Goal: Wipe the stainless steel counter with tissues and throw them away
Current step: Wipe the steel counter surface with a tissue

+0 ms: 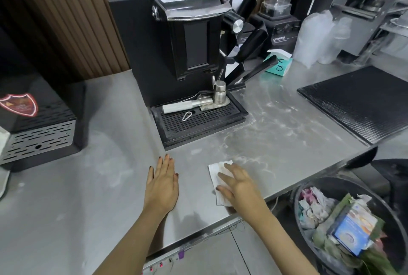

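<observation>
The right hand point(239, 184), fingers straight and spread, presses a white folded tissue point(215, 169) flat on the grey stainless steel counter point(88, 197), near its front edge. Just left of it, the left hand point(163, 183) lies flat on the counter, holding nothing. Right of the tissue and lower, a round black bin point(297, 193) holds crumpled tissues point(313, 206) and a blue carton point(353, 230).

The left hand point(162, 183) is laid flat, palm down, with fingers straight and close together, pointed toward 12 o'clock. The left forearm point(133, 235) is extended from 7 o'clock. The right hand point(238, 183) is pressed palm down, fingers spread toward 10 o'clock, and the right forearm point(283, 237) is extended from 5 o'clock.
</observation>
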`<state>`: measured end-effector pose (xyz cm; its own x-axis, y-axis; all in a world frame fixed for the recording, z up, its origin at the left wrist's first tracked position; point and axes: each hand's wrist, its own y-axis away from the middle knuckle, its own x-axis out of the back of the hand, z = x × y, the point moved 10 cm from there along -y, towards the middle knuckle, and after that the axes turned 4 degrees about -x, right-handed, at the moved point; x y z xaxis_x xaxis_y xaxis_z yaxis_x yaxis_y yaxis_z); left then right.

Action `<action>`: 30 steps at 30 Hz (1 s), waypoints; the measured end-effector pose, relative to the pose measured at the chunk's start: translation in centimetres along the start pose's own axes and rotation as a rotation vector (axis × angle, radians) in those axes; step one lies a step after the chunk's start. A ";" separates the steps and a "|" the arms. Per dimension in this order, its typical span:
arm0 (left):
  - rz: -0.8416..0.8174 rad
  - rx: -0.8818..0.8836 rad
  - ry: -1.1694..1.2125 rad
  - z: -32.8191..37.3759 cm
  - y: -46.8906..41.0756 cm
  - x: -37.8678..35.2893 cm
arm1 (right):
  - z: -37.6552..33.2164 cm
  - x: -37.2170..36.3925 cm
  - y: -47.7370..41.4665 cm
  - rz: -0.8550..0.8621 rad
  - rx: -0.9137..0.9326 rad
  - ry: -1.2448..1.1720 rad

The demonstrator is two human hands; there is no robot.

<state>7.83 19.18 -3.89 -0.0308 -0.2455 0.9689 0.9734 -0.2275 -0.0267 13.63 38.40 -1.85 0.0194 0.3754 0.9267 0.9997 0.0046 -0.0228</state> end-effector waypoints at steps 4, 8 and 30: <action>0.005 0.003 0.008 -0.1 0.0 -0.2 | -1.1 -4.2 0.4 -0.177 -0.009 0.212; 0.006 0.004 -0.005 -0.1 0.0 -0.2 | -2.8 -3.1 0.1 -0.112 0.045 0.072; 0.010 0.187 -0.062 -1.9 -0.3 0.0 | -6.4 -4.4 0.9 0.021 0.260 -0.007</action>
<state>7.12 17.42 -4.34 -0.0125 -0.1868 0.9823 0.9990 -0.0452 0.0041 14.58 30.80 -3.56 0.0387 0.3840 0.9225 0.9621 0.2351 -0.1382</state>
